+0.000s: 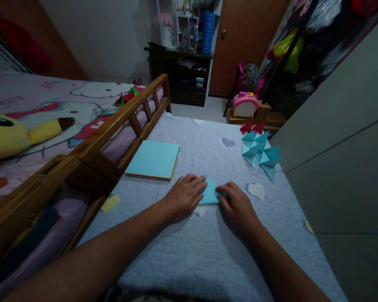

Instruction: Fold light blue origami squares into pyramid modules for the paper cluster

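Note:
A small light-blue folded paper (210, 192) lies on the grey-blue blanket (192, 251) in front of me. My left hand (184, 196) rests flat on its left side, fingers stretched out and together. My right hand (237, 204) presses on the paper's right edge with its fingers curled down onto it. Most of the sheet is covered by the two hands. A stack of square light-blue paper (153, 159) sits to the far left of my left hand. Several folded blue and red paper pieces (260, 150) are heaped to the far right.
A wooden bed rail (113, 126) runs along the left, with a cartoon-print bed and a yellow plush toy (15, 132) beyond. A grey cabinet wall (343, 138) borders the right. Farther off stand a dark shelf unit (182, 75), a brown door (242, 42) and toys.

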A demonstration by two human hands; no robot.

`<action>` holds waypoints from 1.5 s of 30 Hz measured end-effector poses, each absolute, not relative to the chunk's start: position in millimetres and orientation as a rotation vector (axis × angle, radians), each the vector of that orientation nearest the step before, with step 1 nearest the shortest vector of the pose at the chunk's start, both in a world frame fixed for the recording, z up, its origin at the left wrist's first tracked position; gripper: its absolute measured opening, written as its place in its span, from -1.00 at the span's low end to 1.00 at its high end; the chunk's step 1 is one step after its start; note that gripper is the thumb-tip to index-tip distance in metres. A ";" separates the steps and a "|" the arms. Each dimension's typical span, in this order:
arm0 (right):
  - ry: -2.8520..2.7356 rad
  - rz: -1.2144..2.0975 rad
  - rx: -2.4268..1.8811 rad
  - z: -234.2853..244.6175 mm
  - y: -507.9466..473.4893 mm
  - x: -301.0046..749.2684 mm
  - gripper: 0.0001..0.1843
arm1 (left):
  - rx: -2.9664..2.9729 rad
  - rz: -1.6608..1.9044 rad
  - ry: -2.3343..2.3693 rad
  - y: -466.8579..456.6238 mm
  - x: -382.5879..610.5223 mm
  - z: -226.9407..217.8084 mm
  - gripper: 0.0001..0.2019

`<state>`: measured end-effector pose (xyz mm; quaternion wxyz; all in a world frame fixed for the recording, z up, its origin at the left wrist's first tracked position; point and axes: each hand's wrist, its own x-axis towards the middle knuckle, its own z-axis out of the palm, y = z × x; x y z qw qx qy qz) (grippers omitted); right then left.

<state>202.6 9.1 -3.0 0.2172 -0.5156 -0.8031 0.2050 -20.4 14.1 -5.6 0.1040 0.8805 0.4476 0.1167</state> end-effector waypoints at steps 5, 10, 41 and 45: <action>-2.243 0.458 -1.426 -3.9 6.7 200.1 -0.77 | 2.640 0.320 1.360 11.6 -19.3 -7.6 -0.64; -2.311 0.164 -1.495 1.2 2.2 198.9 -0.82 | 2.654 0.297 1.381 11.6 -18.1 -5.3 -0.64; -2.768 0.046 -1.206 -1.3 -25.8 201.5 -0.32 | 2.675 0.277 1.370 12.0 -19.7 -7.0 -0.61; -2.758 -0.027 -1.222 -1.0 -28.4 214.4 -0.32 | 2.681 0.298 1.368 12.0 -20.1 -5.9 -0.62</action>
